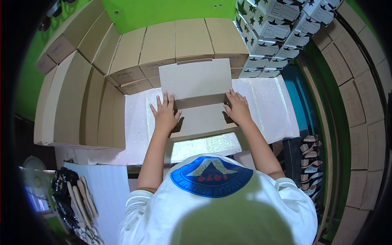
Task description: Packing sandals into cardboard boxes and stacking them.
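My left hand [164, 117] and right hand [239, 109], open, fingers spread, rest at an opened rectangular cardboard box [202, 118], mid-frame. Worktop [265, 98] pale, glittery. Far-right cartons [358, 147] cut off.

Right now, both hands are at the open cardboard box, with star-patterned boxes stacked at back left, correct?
No: the head view shows the star-patterned boxes stacked at back right. The left hand and right hand are indeed at the open cardboard box.
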`<state>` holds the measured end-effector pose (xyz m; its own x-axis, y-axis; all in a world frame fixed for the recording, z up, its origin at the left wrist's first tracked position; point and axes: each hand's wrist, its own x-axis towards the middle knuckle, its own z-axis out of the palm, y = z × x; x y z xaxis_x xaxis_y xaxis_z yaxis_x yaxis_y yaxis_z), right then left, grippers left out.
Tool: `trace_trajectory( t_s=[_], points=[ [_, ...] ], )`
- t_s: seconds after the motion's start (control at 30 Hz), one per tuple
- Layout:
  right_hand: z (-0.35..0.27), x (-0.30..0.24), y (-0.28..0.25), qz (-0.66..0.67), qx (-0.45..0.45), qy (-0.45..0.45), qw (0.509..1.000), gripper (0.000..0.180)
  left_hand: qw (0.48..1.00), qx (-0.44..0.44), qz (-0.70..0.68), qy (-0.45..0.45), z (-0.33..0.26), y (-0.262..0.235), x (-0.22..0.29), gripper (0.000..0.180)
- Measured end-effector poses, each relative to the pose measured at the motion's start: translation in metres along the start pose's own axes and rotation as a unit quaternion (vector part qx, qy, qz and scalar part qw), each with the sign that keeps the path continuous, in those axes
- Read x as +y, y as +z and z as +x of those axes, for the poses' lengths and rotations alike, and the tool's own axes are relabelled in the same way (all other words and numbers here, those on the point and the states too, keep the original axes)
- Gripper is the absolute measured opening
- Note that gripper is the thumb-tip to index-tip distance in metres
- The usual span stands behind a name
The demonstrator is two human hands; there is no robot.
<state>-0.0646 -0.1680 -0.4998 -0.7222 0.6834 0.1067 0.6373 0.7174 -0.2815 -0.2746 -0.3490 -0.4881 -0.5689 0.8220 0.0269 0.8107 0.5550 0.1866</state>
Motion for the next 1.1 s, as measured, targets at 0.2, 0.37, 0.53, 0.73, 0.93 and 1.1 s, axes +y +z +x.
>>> trace_trajectory(
  t_s=[0.2,0.37,0.53,0.73,0.93,1.1],
  points=[
    [-0.019,0.003,-0.015,0.051,0.069,0.031,0.996,0.04,0.999,0.013,-0.023,-0.026,-0.015,0.003,-0.01,0.066],
    [-0.03,0.021,-0.01,0.155,0.129,0.062,0.977,0.032,0.99,0.052,-0.115,-0.062,-0.027,0.012,-0.032,0.056],
    [-0.033,0.01,-0.004,0.15,0.119,0.07,0.979,0.031,0.988,0.061,-0.114,-0.083,-0.035,-0.002,-0.04,0.043],
    [-0.033,0.005,0.006,0.032,0.019,0.12,0.992,0.043,0.983,0.026,-0.148,-0.11,-0.033,0.01,-0.032,0.048],
    [-0.026,0.0,-0.014,0.139,-0.096,0.158,0.973,0.064,0.937,-0.02,-0.306,-0.167,-0.036,0.032,-0.021,0.07],
    [-0.018,0.026,-0.008,0.344,-0.159,0.158,0.912,0.073,0.718,-0.095,-0.663,-0.189,-0.036,0.017,-0.019,0.08]
  ],
)
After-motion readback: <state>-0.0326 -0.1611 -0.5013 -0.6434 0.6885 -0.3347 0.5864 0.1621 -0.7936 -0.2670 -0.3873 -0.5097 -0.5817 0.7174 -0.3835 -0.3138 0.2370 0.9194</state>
